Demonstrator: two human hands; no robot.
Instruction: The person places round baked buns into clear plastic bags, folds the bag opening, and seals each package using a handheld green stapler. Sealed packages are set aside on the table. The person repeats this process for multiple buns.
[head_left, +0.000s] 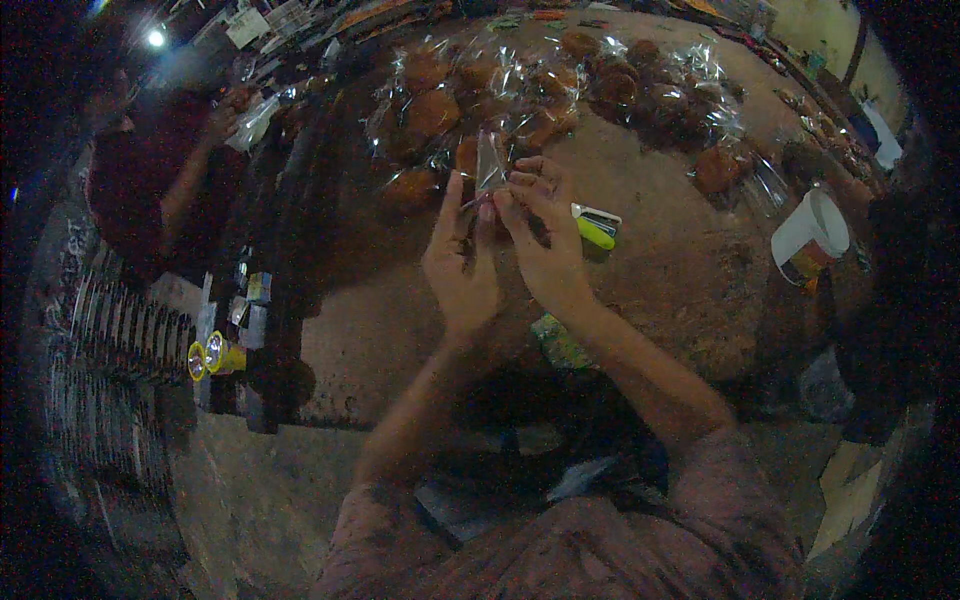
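Both hands are raised over the brown tabletop [380,330], close together, with a small clear plastic bag [490,165] between their fingertips. My left hand [465,265] pinches the bag's near end between thumb and fingers. On the other side, my right hand [548,235] grips the same end, thumb and fingertips pressed in. A reddish-brown patch shows by the bag; whether it lies inside or behind cannot be told. Just right of my right hand lies a lime-green and white stapler [597,228].
Brown round pieces in clear plastic [432,112] cover the far table, with another pile [650,90] farther right. A white tub [810,235] stands at right. Near my right forearm lies a green packet [562,342]. Yellow cups [225,352] and another person [150,185] are at left.
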